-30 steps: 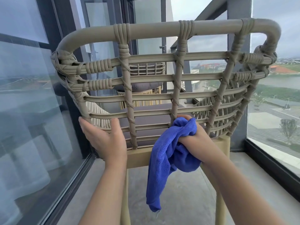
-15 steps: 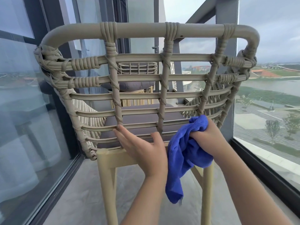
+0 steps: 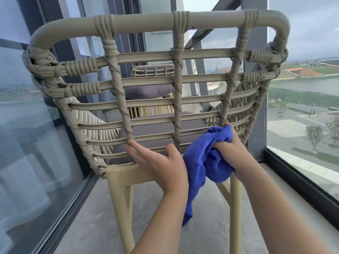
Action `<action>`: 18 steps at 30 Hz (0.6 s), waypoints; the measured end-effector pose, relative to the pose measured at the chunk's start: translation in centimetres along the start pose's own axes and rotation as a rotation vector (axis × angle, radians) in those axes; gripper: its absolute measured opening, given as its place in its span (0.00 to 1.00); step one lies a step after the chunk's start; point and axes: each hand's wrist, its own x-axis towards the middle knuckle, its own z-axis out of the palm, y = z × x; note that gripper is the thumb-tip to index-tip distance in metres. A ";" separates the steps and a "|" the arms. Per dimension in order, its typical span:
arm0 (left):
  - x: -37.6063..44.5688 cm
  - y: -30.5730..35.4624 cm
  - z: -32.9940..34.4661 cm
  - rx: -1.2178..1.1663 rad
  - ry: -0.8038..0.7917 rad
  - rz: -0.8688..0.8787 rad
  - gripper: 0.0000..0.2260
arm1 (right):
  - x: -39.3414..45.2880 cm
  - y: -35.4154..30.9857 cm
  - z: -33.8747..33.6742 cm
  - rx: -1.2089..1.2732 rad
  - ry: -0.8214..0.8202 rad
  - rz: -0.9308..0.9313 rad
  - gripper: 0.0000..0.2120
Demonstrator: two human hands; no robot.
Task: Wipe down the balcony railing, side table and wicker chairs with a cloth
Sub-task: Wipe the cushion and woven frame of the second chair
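Clearly mid-task: the right hand [image 3: 231,149] bunches the blue cloth [image 3: 205,162] against the near wicker chair's [image 3: 176,21] low rungs; beside it the left hand [image 3: 157,162] rests flat-fingered. The second chair [image 3: 153,70] beyond probably remains.

The chair [image 3: 156,76] stands upright with its back to us: a beige wicker backrest of flat horizontal slats lashed to three uprights under a thick curved top rail, on pale yellow legs, with a grey cushion on the seat. The cloth [image 3: 205,162] is bright blue and bunched, pressed against the lower right slats, its loose end hanging down past the seat frame. A second chair [image 3: 152,70] with a grey cushion stands beyond, seen through the slats.
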 end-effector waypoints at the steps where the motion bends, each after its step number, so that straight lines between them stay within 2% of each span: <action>1: 0.1 0.0 0.1 -0.003 -0.005 -0.005 0.42 | 0.0 -0.1 -0.1 0.015 -0.010 0.013 0.20; 4: 0.4 0.0 0.3 0.025 -0.047 -0.022 0.45 | 0.1 -0.3 -0.3 -0.035 -0.048 0.011 0.24; 8: 0.6 -0.3 0.2 0.100 -0.121 -0.006 0.51 | 0.4 -0.2 -0.8 -0.065 -0.053 -0.005 0.25; 18: 1.6 -0.3 -0.5 0.094 -0.202 -0.056 0.54 | -0.2 -0.8 -0.2 -0.059 0.002 -0.033 0.22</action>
